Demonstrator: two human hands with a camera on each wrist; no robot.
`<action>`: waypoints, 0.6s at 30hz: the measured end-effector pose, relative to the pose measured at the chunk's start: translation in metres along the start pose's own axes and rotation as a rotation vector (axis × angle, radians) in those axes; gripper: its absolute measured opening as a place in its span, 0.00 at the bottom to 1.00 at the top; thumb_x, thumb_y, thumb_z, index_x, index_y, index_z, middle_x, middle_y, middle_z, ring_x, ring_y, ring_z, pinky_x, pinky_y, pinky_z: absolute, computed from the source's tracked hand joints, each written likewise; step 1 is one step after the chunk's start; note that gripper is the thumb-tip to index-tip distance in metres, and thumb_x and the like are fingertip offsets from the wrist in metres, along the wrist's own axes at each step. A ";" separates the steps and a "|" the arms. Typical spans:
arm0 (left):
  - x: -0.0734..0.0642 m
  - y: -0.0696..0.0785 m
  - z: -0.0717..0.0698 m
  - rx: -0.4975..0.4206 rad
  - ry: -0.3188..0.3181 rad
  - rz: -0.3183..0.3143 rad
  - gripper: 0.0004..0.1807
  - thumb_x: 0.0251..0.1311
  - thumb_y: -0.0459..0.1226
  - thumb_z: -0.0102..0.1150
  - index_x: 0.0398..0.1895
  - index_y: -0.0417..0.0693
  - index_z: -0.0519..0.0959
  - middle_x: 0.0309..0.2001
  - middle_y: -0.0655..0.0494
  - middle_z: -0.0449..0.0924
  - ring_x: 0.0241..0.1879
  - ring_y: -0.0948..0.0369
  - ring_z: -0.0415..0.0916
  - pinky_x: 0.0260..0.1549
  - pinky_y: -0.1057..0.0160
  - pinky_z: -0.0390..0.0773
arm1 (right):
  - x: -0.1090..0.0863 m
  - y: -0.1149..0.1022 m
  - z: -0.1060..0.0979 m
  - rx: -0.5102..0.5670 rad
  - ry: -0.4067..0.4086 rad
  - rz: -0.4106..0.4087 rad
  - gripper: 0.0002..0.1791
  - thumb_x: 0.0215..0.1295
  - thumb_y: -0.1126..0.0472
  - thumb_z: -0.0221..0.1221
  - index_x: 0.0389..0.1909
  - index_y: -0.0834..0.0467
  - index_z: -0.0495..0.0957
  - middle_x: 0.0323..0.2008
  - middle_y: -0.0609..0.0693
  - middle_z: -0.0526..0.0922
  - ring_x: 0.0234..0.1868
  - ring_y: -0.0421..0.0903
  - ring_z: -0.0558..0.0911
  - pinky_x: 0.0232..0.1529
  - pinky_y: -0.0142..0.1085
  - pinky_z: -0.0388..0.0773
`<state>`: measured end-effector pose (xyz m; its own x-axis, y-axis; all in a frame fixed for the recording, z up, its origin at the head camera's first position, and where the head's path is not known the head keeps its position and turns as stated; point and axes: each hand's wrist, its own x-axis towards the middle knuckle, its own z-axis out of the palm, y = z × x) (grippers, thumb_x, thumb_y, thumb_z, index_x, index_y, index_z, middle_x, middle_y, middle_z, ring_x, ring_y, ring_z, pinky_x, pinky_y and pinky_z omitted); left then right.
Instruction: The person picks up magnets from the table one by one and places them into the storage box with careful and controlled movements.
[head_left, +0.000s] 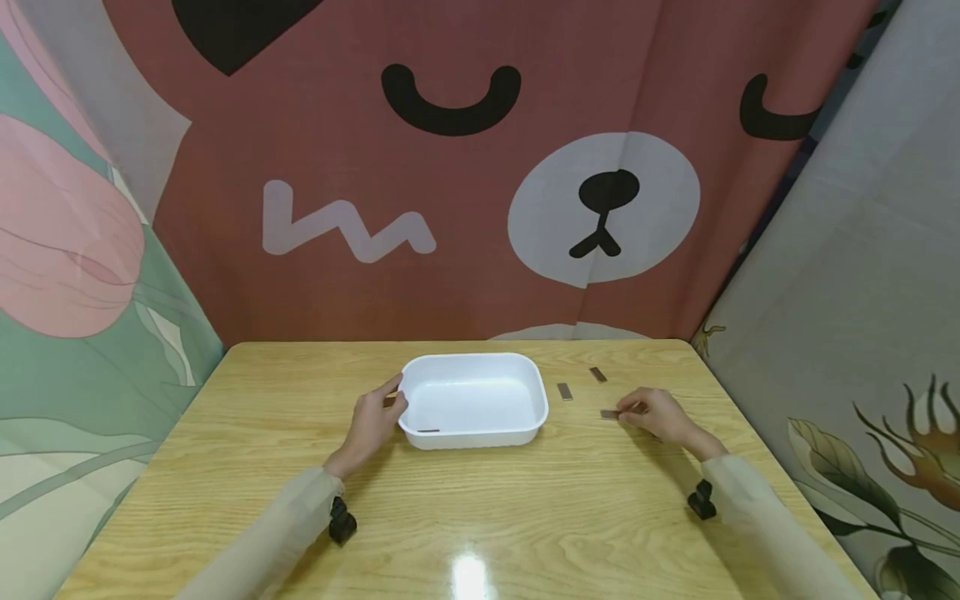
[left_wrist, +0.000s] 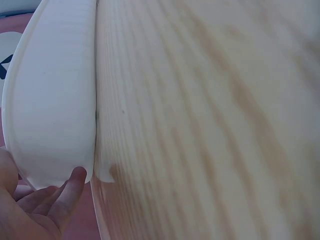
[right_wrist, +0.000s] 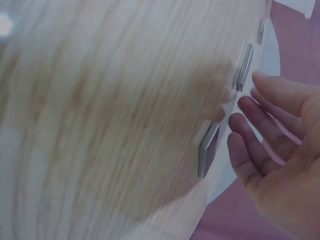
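My left hand (head_left: 373, 421) grips the left end of a white plastic tub (head_left: 472, 435), with fingertips against its outer wall in the left wrist view. Inside the tub, one thin dark strip (head_left: 428, 431) shows by the near wall. On the table, my right hand (head_left: 660, 414) has its fingertips right at a small flat rectangular block (head_left: 608, 414). Two similar blocks lie farther off, one left of the hand (head_left: 565, 392) and one behind it (head_left: 597, 374). In the right wrist view a block (right_wrist: 209, 150) shows shiny metallic edges, and the fingers (right_wrist: 245, 150) are loosely bent and spread.
A wood-grain table (head_left: 480, 500) carries everything. Behind its far edge hangs a reddish curtain (head_left: 337, 292) with a bear face. Patterned cloths hang at the left (head_left: 67, 375) and right (head_left: 847, 333). A small black device (head_left: 702, 500) sits on the right wrist, another (head_left: 342, 522) on the left.
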<state>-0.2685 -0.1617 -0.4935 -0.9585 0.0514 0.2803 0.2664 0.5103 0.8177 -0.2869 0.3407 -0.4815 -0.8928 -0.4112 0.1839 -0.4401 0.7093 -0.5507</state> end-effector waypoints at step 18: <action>0.000 0.000 0.000 0.002 0.001 -0.008 0.25 0.69 0.31 0.51 0.68 0.32 0.67 0.62 0.35 0.73 0.52 0.45 0.80 0.46 0.60 0.83 | 0.003 0.007 0.009 -0.045 0.021 -0.030 0.11 0.59 0.69 0.68 0.43 0.68 0.84 0.33 0.55 0.77 0.27 0.40 0.66 0.25 0.32 0.66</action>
<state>-0.2689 -0.1613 -0.4935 -0.9606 0.0464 0.2741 0.2584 0.5126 0.8188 -0.2918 0.3392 -0.4925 -0.8806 -0.4212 0.2170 -0.4704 0.7221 -0.5073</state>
